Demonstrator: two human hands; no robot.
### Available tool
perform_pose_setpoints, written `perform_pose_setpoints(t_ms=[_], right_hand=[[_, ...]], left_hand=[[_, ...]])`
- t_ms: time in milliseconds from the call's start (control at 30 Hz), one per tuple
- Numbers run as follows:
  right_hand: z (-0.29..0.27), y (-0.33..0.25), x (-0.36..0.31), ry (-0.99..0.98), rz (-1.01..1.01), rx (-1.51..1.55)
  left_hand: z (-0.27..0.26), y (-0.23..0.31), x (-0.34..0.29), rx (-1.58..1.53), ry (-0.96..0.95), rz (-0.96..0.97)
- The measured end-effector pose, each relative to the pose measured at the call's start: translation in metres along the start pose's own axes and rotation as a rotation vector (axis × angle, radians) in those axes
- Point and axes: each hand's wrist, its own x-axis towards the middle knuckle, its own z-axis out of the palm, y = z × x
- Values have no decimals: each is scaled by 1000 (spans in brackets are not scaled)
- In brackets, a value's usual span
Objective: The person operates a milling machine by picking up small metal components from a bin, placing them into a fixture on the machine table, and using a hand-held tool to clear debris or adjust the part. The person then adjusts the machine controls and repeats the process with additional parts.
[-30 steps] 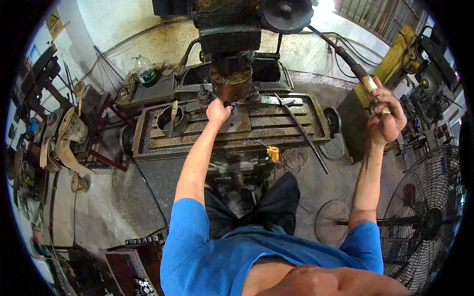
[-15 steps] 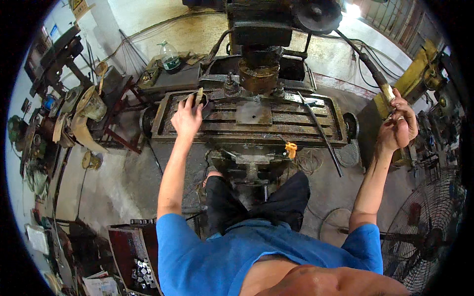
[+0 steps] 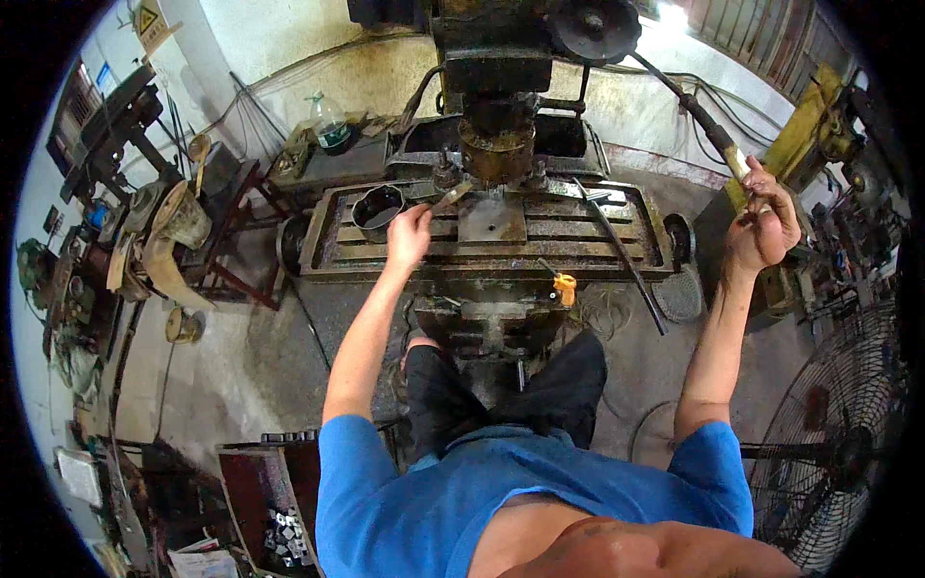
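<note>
My left hand (image 3: 409,239) is closed around a small brush (image 3: 451,198), whose tip points toward the machine's spindle (image 3: 496,144). Just left of that hand, a dark round pot (image 3: 376,212) with dark contents stands on the slotted machine table (image 3: 568,252). A flat metal plate (image 3: 492,223) with a small hole lies on the table below the spindle. At the far right my right hand (image 3: 764,223) is wrapped round the pale grip of a long lever (image 3: 735,162), which runs up to the machine's black wheel (image 3: 595,29).
A long metal bar (image 3: 624,255) lies slantwise over the table's front edge. A yellow-orange tool (image 3: 565,287) hangs at the front edge. A floor fan (image 3: 838,453) stands at right, a red bin with metal pieces (image 3: 252,491) at lower left. A plastic bottle (image 3: 330,125) stands behind.
My left hand has moved right from over the pot, carrying the brush toward the spindle, and the pot now shows. My right hand stays on the lever; the view has shifted slightly.
</note>
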Motion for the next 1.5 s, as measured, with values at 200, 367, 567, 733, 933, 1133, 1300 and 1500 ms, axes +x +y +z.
perform_pose_setpoints(t_ms=[200,367,567,733,933,1133,1300,1500], right_hand=[[4,-2,3,-9,12,16],[-2,2,-8,-27,3,44],[-2,1,-20,-23,26,50],[-2,2,-27,-12,42,25],[-4,7,-39,7,36,68],[-4,8,-50,2,67,82],[-9,12,-59,-20,77,70],[-6,11,-60,-22,64,71]], left_hand=[[58,15,26,-15,34,-75],[73,18,27,7,14,-75],[66,9,27,-40,-14,-71],[56,7,21,-115,-87,-147],[39,8,2,-286,-206,-215],[33,17,-13,-568,-227,-243],[41,11,-11,-476,-220,-172],[49,7,-12,-400,-223,-139]])
